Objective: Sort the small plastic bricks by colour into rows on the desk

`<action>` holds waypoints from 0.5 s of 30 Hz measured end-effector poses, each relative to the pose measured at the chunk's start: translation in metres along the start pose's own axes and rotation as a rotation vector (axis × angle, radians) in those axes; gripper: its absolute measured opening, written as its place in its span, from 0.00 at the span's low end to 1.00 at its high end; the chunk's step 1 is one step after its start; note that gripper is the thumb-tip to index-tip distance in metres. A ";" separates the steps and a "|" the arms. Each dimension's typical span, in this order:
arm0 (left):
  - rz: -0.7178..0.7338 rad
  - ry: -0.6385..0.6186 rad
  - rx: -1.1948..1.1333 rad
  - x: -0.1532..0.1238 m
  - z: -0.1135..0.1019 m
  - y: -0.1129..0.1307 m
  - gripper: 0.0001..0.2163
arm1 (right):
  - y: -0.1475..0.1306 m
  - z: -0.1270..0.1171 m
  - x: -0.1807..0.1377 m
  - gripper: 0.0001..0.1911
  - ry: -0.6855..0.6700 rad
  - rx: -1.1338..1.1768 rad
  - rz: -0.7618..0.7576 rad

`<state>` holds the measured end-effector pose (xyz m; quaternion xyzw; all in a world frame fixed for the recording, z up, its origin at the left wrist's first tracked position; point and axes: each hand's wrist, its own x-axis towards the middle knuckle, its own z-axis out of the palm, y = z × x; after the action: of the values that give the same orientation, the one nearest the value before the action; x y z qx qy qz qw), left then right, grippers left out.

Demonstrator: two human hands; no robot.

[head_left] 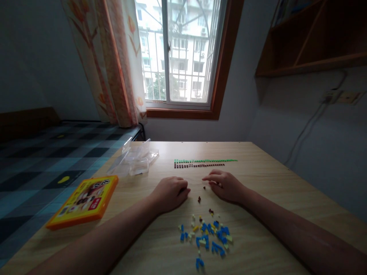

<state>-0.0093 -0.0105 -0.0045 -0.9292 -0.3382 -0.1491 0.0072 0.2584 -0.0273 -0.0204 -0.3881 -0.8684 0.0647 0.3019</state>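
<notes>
Right hand: the right hand [226, 186] lies palm down on the table [266, 168], with the fingers stretched loosely to the left and close together. Nothing is seen pinched between them.
Left hand: the left hand [171, 193] rests on the wood with knuckles up and the fingers curled inward. I cannot tell whether the curl holds something.
Nearest piece: a small dark brick [204, 187] lies just beside the right fingertips, in the gap between the two hands. It is too small to say whether the fingers touch it.
Other dark pieces: a second dark brick [199, 199] lies a little nearer to the person, and a third dark brick [211, 211] lies nearer again. Both are apart from the hands.
Brown row: beyond the hands, a brown row [199, 165] of tiny bricks runs left to right.
Green row: a green row [205, 160] lies just behind the brown one, parallel to it, and reaches further to the right.
Loose pile: a loose pile [206, 235] of blue, yellow and white bricks is scattered between the forearms, close to the near edge.
Clear box: a clear plastic box [137, 158] stands to the left of the rows.
Yellow box: a flat yellow box [84, 200] lies at the left edge of the table, well apart from the left hand.
Behind: a window [177, 53] and a patterned curtain [114, 65] are behind the table, and a wooden shelf [312, 42] is on the right wall.
</notes>
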 end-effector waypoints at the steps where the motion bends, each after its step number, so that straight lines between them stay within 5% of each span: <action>1: 0.000 0.001 -0.001 0.000 0.000 0.000 0.13 | -0.001 0.000 0.000 0.13 0.008 0.005 0.012; 5: 0.004 0.002 0.002 0.000 0.001 -0.001 0.13 | -0.007 0.002 0.002 0.04 -0.002 -0.038 0.064; 15: -0.001 0.006 0.007 0.001 0.001 0.000 0.13 | -0.012 0.008 0.007 0.04 -0.018 -0.141 0.086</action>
<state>-0.0088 -0.0098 -0.0054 -0.9286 -0.3391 -0.1505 0.0112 0.2425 -0.0294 -0.0196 -0.4448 -0.8559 0.0200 0.2629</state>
